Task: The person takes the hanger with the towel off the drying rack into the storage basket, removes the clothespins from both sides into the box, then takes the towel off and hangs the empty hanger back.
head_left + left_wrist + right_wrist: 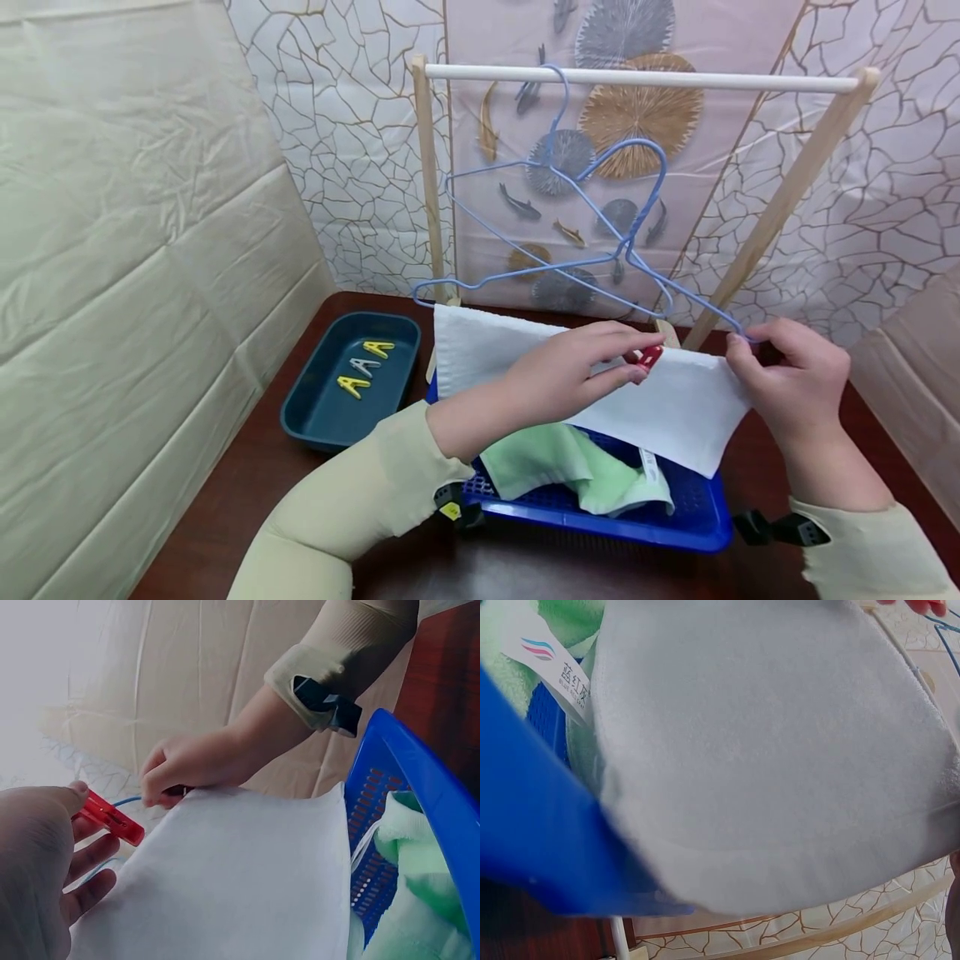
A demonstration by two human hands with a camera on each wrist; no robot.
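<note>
My left hand (558, 371) pinches a red clothespin (114, 818) between thumb and fingers, in front of a white towel (502, 342). At the towel's upper right corner, my right hand (798, 375) pinches the cloth together with the end of a blue wire hanger (517, 272). This hanger tilts above the towel, its hook free of the rail; its lower bar is hidden. The towel hangs over a blue basket (600, 521) holding a green towel (555, 462) with a white tag (555, 664). In the right wrist view the white towel fills most of the picture.
A second blue hanger (498, 229) hangs from the white rail (712, 81) of a wooden-legged rack, behind the held one. To the left, a dark teal tray (315, 417) contains yellow clothespins (378, 347) and a grey clothespin (365, 367). Everything stands on a dark brown table (217, 508).
</note>
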